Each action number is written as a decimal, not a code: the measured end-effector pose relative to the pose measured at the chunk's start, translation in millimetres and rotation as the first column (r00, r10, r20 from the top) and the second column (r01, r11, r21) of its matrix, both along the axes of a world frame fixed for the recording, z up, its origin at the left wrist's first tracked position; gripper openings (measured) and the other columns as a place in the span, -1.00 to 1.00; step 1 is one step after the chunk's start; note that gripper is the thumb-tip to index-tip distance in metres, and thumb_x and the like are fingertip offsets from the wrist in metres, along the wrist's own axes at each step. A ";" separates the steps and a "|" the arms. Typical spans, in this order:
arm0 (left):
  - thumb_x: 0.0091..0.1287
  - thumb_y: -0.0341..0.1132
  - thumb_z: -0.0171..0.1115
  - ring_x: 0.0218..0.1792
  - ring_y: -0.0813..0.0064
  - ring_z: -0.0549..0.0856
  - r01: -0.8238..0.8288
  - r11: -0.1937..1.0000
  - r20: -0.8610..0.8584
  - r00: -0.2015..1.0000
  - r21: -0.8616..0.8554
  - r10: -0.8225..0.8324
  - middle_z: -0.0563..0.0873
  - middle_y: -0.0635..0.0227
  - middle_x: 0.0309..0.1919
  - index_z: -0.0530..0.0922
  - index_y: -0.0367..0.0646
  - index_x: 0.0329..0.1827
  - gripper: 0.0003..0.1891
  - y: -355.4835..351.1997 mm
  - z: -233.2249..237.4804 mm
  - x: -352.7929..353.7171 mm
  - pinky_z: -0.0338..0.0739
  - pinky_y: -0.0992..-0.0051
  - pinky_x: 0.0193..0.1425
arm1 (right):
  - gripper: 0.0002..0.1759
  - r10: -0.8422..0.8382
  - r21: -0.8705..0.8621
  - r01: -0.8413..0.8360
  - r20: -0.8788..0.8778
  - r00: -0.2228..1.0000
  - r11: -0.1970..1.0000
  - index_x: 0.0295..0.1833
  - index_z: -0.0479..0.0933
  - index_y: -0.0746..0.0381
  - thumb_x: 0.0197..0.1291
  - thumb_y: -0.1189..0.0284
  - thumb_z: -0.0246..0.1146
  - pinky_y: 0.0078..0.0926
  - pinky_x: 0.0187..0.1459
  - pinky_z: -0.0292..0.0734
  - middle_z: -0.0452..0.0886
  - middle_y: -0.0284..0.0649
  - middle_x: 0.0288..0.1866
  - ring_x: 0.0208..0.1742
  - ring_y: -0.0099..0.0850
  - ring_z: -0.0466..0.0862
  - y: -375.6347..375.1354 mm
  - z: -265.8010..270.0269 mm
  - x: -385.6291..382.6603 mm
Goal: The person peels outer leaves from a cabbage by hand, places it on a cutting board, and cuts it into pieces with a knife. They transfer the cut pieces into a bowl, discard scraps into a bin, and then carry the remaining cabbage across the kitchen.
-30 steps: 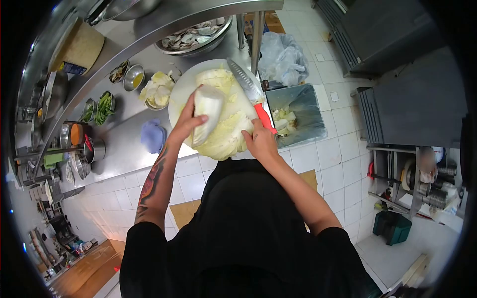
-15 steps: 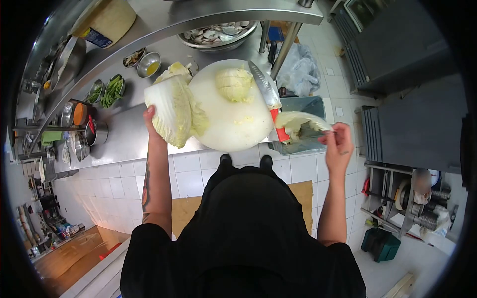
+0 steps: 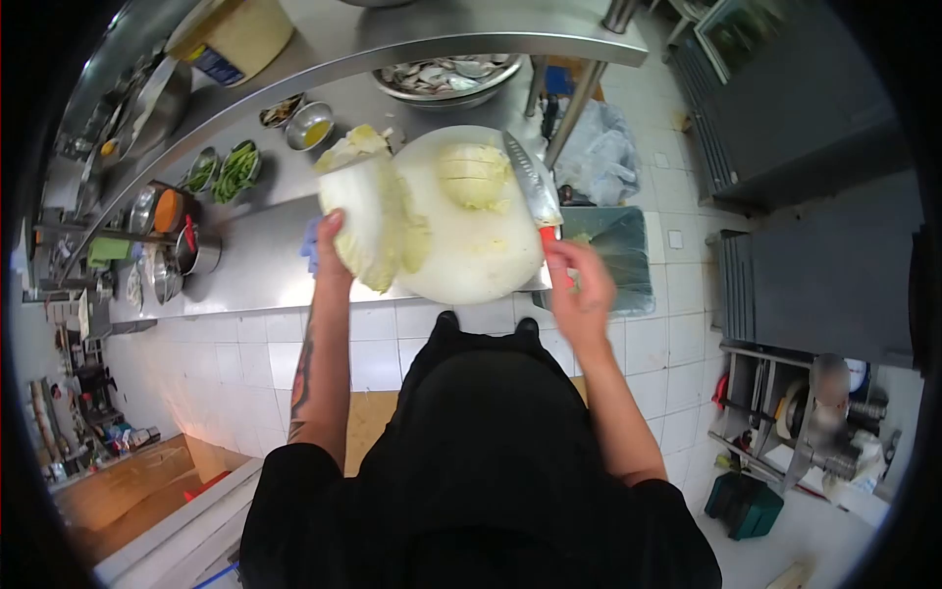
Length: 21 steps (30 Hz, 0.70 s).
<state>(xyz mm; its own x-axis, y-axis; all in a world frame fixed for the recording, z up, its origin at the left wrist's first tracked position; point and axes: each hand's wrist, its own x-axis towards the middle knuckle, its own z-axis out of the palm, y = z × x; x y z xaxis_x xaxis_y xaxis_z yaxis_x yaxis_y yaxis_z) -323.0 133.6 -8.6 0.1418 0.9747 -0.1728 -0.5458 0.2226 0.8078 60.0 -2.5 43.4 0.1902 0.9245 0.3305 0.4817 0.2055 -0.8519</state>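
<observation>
My left hand [image 3: 334, 250] grips a large piece of napa cabbage [image 3: 361, 211], pale and leafy, at the left side of the round white cutting board [image 3: 471, 260]. A second piece of cabbage [image 3: 473, 177], with cut lines across it, rests on the board. Along the board's right edge lies a knife [image 3: 530, 182] with a red handle, its blade pointing away from me. My right hand [image 3: 581, 285] has its fingers closed at the handle, which they partly cover. More cabbage leaves [image 3: 355, 145] lie behind the held piece.
A grey bin [image 3: 623, 265] stands right of the counter, beside a clear plastic bag [image 3: 599, 157]. At the back is a large bowl of fish [image 3: 446, 79] under a steel shelf [image 3: 412, 47]. Bowls of cut greens [image 3: 235, 175] and yellow liquid [image 3: 310, 128] stand to the left.
My right hand has let go of the cabbage leaf over the bin and moved left to the knife handle. My left hand still holds the cabbage, slightly nearer the board.
</observation>
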 end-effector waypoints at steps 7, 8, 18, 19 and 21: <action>0.30 -0.12 0.53 0.49 0.14 0.61 0.046 0.979 -0.351 0.936 0.199 0.028 0.59 -0.02 0.49 0.21 -0.30 0.76 0.02 12.6 40.0 77.7 0.50 0.22 0.60 | 0.25 0.379 -0.115 -0.439 -0.343 0.859 0.891 0.86 -0.15 0.32 0.42 0.09 0.53 -0.15 0.69 0.28 0.26 0.14 0.77 0.77 -0.02 0.32 108.8 -11.0 -138.0; 0.28 -0.11 0.57 0.54 0.11 0.54 0.062 0.977 -0.474 0.879 0.205 0.044 0.55 -0.08 0.51 0.14 -0.36 0.78 0.10 16.8 43.8 86.1 0.41 0.25 0.65 | 0.34 0.353 -0.092 -0.462 -0.521 0.777 0.882 0.84 -0.22 0.43 0.39 0.02 0.55 -0.17 0.75 0.18 0.26 0.25 0.75 0.80 0.02 0.27 116.1 -19.2 -144.5; 0.07 -0.03 0.74 0.62 -0.07 0.41 0.142 0.866 -0.673 0.692 0.479 0.259 0.33 -0.25 0.59 -0.02 -0.49 0.81 0.39 12.1 81.1 95.0 0.31 0.07 0.71 | 0.43 0.444 0.106 -0.517 -0.674 0.591 0.850 0.86 -0.02 0.22 0.11 0.00 0.76 -0.13 0.69 0.26 0.48 -0.03 0.60 0.63 -0.15 0.50 128.6 -36.2 -120.3; 0.04 0.01 0.76 0.61 -0.08 0.41 0.168 0.847 -0.699 0.656 0.504 0.286 0.34 -0.25 0.58 -0.02 -0.49 0.81 0.42 10.5 91.3 94.9 0.30 0.05 0.71 | 0.36 0.506 0.099 -0.611 -0.672 0.541 0.785 0.84 0.07 0.22 0.13 0.03 0.75 -0.15 0.68 0.30 0.49 -0.08 0.60 0.62 -0.18 0.51 130.8 -33.1 -118.3; 0.09 0.07 0.74 0.64 -0.09 0.38 0.194 0.850 -0.764 0.566 0.489 0.310 0.31 -0.27 0.61 -0.02 -0.49 0.81 0.41 7.2 112.5 97.0 0.27 0.06 0.73 | 0.21 0.498 0.126 -0.619 -0.724 0.477 0.776 0.79 0.17 0.23 0.21 0.07 0.71 -0.20 0.64 0.35 0.51 -0.11 0.59 0.59 -0.22 0.54 127.5 -18.2 -117.1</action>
<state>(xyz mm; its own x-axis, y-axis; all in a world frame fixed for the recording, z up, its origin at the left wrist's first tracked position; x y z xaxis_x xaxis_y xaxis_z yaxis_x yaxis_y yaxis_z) -226.1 140.8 103.9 0.1313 0.9463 0.2954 0.3812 -0.3232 0.8661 -57.2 125.0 25.2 -0.2748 0.9399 0.2025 -0.4290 0.0687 -0.9007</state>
